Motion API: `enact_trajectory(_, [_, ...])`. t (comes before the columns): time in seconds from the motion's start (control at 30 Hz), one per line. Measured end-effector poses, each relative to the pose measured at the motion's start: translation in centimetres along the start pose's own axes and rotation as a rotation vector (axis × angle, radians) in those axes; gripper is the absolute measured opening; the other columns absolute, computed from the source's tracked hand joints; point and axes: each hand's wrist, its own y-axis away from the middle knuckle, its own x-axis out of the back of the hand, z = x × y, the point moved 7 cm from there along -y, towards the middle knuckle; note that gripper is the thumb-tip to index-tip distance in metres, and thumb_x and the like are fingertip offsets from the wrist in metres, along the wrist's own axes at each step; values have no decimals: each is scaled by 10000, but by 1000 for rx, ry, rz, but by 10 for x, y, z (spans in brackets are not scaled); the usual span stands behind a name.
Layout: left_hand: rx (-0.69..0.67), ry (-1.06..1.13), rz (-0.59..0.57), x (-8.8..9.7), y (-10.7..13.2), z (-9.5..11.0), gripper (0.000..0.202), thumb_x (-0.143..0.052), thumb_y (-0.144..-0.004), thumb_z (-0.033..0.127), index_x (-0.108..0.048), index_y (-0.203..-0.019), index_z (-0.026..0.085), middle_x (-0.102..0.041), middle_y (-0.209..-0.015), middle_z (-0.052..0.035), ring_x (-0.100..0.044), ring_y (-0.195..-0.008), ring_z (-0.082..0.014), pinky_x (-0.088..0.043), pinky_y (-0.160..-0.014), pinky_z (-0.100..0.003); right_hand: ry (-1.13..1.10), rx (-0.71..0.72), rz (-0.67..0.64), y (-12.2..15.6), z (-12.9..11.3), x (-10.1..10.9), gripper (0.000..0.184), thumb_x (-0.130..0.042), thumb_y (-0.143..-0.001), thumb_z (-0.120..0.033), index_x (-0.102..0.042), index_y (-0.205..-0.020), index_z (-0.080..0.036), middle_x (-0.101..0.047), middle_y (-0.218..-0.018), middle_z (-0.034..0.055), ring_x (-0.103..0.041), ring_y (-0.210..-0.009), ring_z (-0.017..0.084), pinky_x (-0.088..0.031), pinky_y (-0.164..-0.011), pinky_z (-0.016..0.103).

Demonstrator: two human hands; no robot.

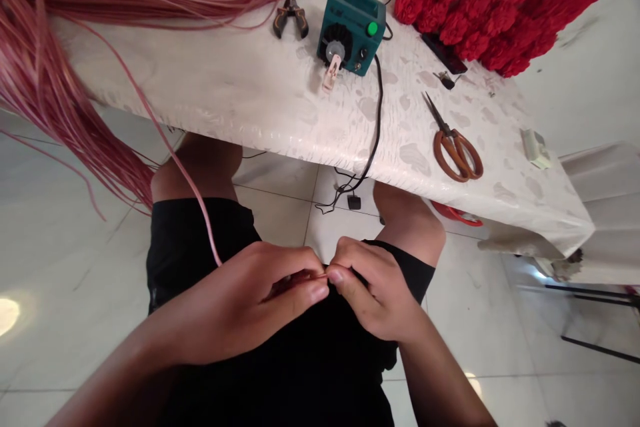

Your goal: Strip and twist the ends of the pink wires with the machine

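Note:
My left hand and my right hand meet above my lap, their fingertips pinching a thin pink cord. The cord's end is hidden between my fingers. From my left hand it rises to a long bundle of pink cords that hangs over the edge of the white patterned table. A frayed pink bunch lies along the table's far side. Neither hand touches the table.
On the table stand a teal electric unit with a black cable, pliers, orange-handled scissors and a heap of red fluffy tassels. A draped chair stands at right, above a tiled floor.

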Motion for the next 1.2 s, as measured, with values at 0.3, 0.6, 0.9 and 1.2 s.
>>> enact_trajectory(0.3, [-41, 13, -60, 0, 0, 1, 342, -501, -1008, 293, -517, -683, 190, -500, -509, 86, -434, -455, -45, -323, -483, -190, -139, -6, 62, 3, -1, -3, 192, -535, -980, -207, -553, -788, -208, -472, -678, -31, -471, -606, 108, -379, -564, 269])
enact_trajectory(0.6, [17, -90, -13, 0, 4, -1, 235, -489, -1026, 341, -635, -874, 237, -559, -593, 80, -504, -523, -65, -357, -545, -199, -133, -9, 76, 3, 2, -4, 210, -526, -981, -210, -542, -771, -208, -493, -693, -24, -482, -609, 108, -392, -567, 267])
enact_trajectory(0.9, [-110, -94, -5, 17, -2, 7, 159, -549, -988, 244, -630, -850, 245, -656, -683, 92, -581, -586, -66, -375, -593, -208, -154, 37, 77, -9, 1, 0, 218, -533, -985, -231, -538, -767, -217, -461, -663, -31, -455, -586, 115, -373, -545, 277])
enact_trajectory(1.2, [-107, -1, 40, 52, -32, 22, 245, -447, -1027, 227, -599, -835, 239, -666, -783, 72, -579, -672, -70, -437, -674, -182, -195, -21, 114, -44, 12, 24, 260, -510, -1006, -249, -512, -749, -208, -482, -688, -16, -483, -632, 122, -373, -578, 284])
